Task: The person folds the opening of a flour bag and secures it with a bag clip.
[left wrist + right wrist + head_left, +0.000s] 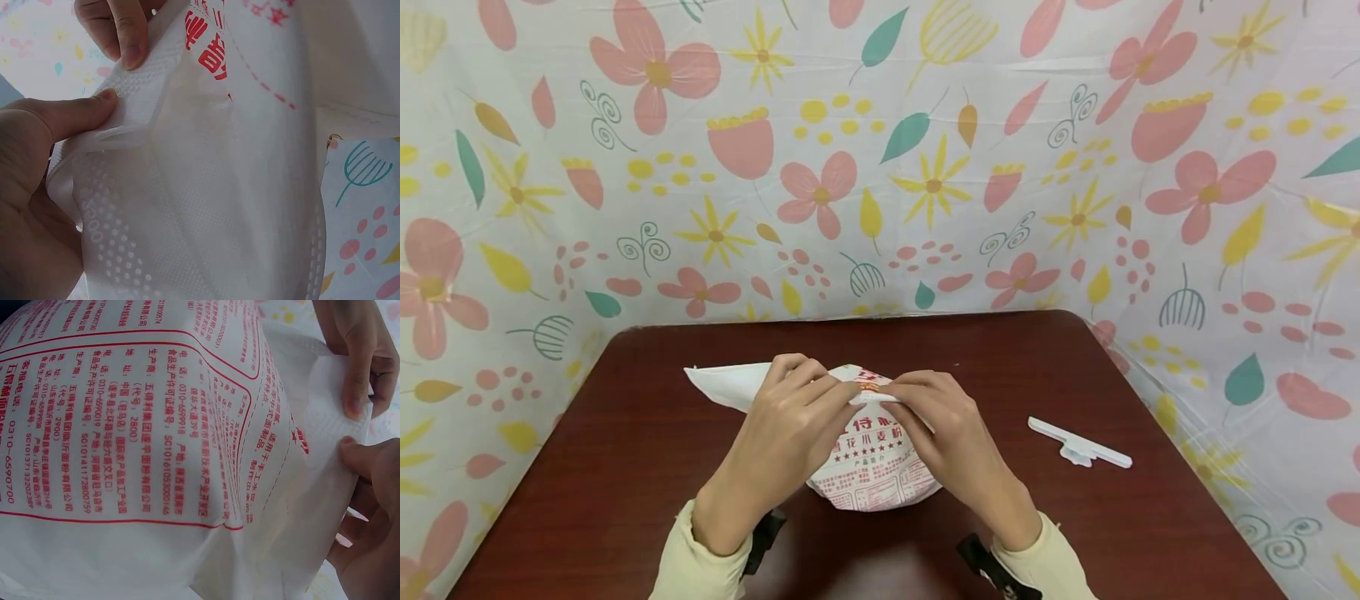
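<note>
A white flour bag (872,467) with red Chinese print stands on the table in front of me in the head view. My left hand (793,425) pinches its folded top edge between thumb and fingers. Close beside it, my right hand (951,425) pinches the same fold. A white flap of the bag sticks out to the left past my left hand. Seen from the left wrist, the left thumb (81,115) presses on the folded, dotted plastic. From the right wrist, the right hand (375,494) grips the bag's rim, and printed text covers the bag's side (137,425).
A white sealing clip (1078,442) lies on the dark red-brown table (617,492), to the right of the bag. A flower-patterned curtain (880,192) surrounds the table's back and sides.
</note>
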